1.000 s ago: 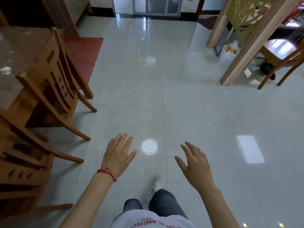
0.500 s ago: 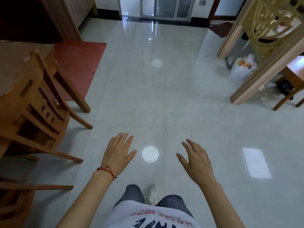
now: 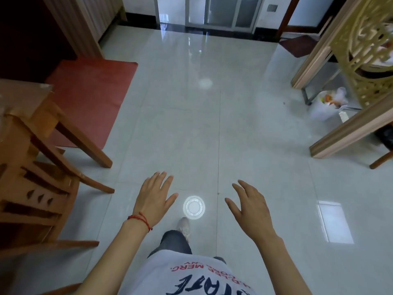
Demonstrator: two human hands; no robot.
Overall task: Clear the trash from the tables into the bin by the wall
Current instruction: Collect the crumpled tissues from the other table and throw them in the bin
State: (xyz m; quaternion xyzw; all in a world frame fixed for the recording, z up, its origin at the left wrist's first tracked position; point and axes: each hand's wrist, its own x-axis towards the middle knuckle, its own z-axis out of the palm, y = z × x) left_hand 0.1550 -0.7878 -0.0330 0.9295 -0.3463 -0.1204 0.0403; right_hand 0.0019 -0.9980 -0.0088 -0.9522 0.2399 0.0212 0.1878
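My left hand (image 3: 154, 199), with a red string at the wrist, is held out over the tiled floor, fingers spread and empty. My right hand (image 3: 251, 206) is level with it, also spread and empty. The bin (image 3: 328, 105), lined with a white plastic bag and holding some orange and white trash, stands far ahead on the right, against a carved wooden partition (image 3: 350, 128). A wooden table (image 3: 27, 96) with a glass top is at the left edge; no trash shows on the part in view.
A wooden chair (image 3: 38, 188) stands at the left, tucked by the table. A red mat (image 3: 89, 96) lies beyond it. A glass door (image 3: 221, 11) is straight ahead. A chair leg (image 3: 380, 160) pokes out behind the partition at right.
I have walked forward: the chairs and table slid back to the left, and the bin on the right is nearer. Both hands stayed open and empty.
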